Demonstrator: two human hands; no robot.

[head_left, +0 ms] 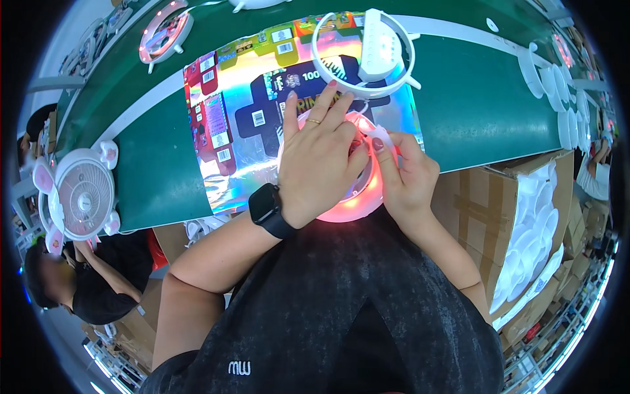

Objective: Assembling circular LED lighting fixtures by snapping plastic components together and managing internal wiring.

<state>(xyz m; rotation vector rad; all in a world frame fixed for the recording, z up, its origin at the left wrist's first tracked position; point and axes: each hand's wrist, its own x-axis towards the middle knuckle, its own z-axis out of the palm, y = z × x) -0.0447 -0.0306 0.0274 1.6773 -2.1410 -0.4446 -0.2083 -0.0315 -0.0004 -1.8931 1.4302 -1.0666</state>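
A round white housing (367, 205), glowing pink from lights inside, lies at the table's near edge against my shirt. Across its left side rests my left hand (315, 161), fingers stretched out and apart, its thumb over the housing's inner opening. My right hand (410, 174) pinches the right rim between thumb and fingers. What lies inside is mostly hidden by my hands; some reddish wiring shows between them. Just beyond my left fingertips sits a white ring frame (364, 93) with small legs and a wide white block (378, 49) attached. A shiny printed sheet (246, 157) lies underneath.
Another lit ring (165, 41) lies at the far left of the green table (472, 98). An animal-eared white fan (84, 194) stands left, near a seated person (105, 282). White curved parts (558, 88) line the right. A carton (482, 217) of white pieces stands right.
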